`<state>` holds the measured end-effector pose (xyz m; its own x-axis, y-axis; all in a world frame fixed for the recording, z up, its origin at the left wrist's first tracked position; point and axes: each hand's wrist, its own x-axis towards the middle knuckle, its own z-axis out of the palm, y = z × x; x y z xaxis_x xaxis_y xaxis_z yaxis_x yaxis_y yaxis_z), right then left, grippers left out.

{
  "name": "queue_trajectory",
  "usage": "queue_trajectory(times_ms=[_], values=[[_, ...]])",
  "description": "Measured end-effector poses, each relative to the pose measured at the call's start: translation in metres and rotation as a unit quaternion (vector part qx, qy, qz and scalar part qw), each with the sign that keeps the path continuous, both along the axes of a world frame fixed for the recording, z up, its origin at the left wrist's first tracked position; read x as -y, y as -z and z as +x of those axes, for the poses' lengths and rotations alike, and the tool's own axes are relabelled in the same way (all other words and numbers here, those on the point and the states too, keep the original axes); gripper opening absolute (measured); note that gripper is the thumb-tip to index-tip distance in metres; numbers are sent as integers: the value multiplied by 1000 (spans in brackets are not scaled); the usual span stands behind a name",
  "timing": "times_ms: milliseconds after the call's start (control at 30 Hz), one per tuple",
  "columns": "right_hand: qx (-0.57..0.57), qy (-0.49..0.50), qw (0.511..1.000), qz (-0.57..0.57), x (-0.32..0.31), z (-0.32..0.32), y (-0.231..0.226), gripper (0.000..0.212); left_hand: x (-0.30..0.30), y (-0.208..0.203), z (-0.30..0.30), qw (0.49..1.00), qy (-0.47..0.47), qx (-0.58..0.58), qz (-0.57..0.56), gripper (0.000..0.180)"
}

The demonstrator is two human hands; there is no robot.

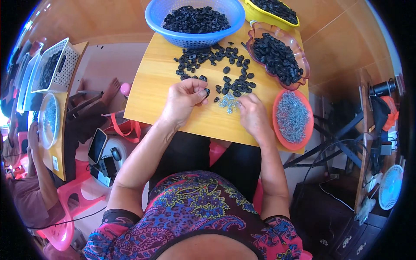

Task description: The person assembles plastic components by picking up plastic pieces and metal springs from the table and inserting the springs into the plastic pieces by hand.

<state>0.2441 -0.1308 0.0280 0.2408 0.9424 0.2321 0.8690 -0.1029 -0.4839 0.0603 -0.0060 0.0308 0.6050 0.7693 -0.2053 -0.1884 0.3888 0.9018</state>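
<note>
My left hand (184, 99) is closed over the table, pinching a small black plastic piece (206, 92) between thumb and fingers. My right hand (252, 112) has its fingertips pressed together at the edge of a small heap of silvery metal bits (228, 102). Whatever is between those fingertips is too small to make out. Beyond both hands lie many loose black oval plastic pieces (226, 69), spread over the wooden table (151, 97).
A blue basket (194, 41) of black parts stands at the back. A yellow basin (277, 21) and a reddish clear tray (304, 65) hold more. An orange-red dish (277, 134) of silvery bits lies right. Another person's arm (41, 167) rests by a left-hand table.
</note>
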Motion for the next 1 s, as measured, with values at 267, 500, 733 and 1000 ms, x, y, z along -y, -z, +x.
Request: queue_trajectory(times_ms=[267, 500, 733, 1000], values=[[-29, 13, 997, 70, -2, -1, -2, 13, -2, 15, -5, 980, 22, 107, -164, 12], [-109, 61, 988, 86, 0, -9, -3, 15, -5, 17, -9, 983, 38, 112, -140, 14], [-121, 71, 982, 128, 5, -13, -3, 13, -2, 20, -7, 982, 39, 150, -110, 19], [-236, -18, 963, 131, -5, -37, -28, 13, 10, 18, -3, 996, 74, 56, 11, 23]])
